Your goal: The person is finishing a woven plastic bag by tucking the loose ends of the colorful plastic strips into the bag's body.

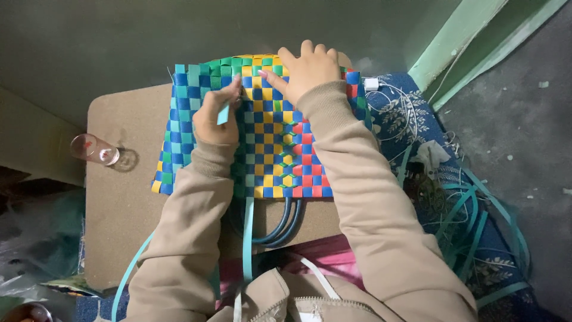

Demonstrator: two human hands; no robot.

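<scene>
Woven basket (pixel 268 143) — both hands on it; glass (pixel 95 149) beside.

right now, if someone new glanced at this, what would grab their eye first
The bright woven basket, checked in blue, yellow, green and red, lies flat on the brown board at the centre. Both hands work at its far edge: the left hand pinches a teal strip and the right hand presses on the weave. Loose teal strips curl on the patterned cloth at the right, and a small glass lies at the board's left edge.
</scene>
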